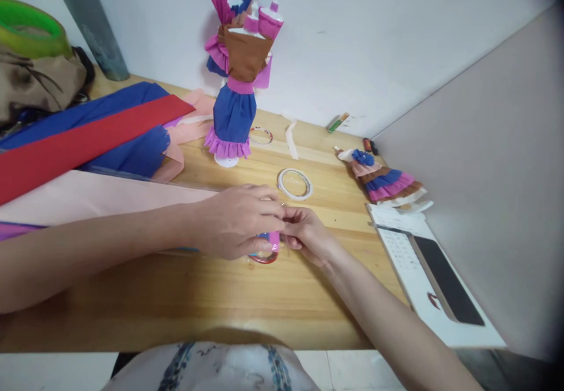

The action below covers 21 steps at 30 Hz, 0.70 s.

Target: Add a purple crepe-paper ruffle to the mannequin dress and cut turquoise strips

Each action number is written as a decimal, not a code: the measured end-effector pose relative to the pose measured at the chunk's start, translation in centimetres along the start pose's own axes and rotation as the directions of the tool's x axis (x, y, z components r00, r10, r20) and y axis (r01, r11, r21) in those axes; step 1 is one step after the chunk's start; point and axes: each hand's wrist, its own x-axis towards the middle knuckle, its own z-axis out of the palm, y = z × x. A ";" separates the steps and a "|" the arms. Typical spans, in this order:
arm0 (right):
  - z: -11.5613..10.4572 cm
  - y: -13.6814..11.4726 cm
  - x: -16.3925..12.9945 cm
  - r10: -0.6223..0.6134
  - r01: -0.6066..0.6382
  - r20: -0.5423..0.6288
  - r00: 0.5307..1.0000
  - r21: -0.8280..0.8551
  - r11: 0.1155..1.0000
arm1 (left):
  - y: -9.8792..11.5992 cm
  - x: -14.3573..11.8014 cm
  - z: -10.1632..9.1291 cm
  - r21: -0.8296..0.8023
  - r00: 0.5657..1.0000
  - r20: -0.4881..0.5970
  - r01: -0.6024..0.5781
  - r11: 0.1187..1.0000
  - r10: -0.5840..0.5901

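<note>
At the middle of the table my left hand (240,221) is closed over a small clear plastic packet (274,240) with pink and blue colouring. A red curved edge (267,258) shows below the packet; the rest of it is hidden. My right hand (308,232) meets the left fingertips at the packet's right end, thumb and fingers pinched together. What the right fingers pinch is hidden. Just beyond the hands lies a white roll of tape (295,184). Under my left forearm are pale pink paper sheets (118,194) in a clear sleeve.
A dress-form stand (235,112) wears a brown, blue and pink paper dress. Left are red paper (97,135), blue paper (127,150), a bottle (90,21) and a bag (37,80). Right are a tiered paper dress (388,179) and a white board (467,326). Another tape roll (262,135) lies behind.
</note>
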 end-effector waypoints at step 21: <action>-0.2 1.1 0.3 -0.154 0.138 -0.052 0.987 -0.232 0.963 | -2.5 1.1 3.6 0.110 0.953 0.099 -0.298 0.948 0.287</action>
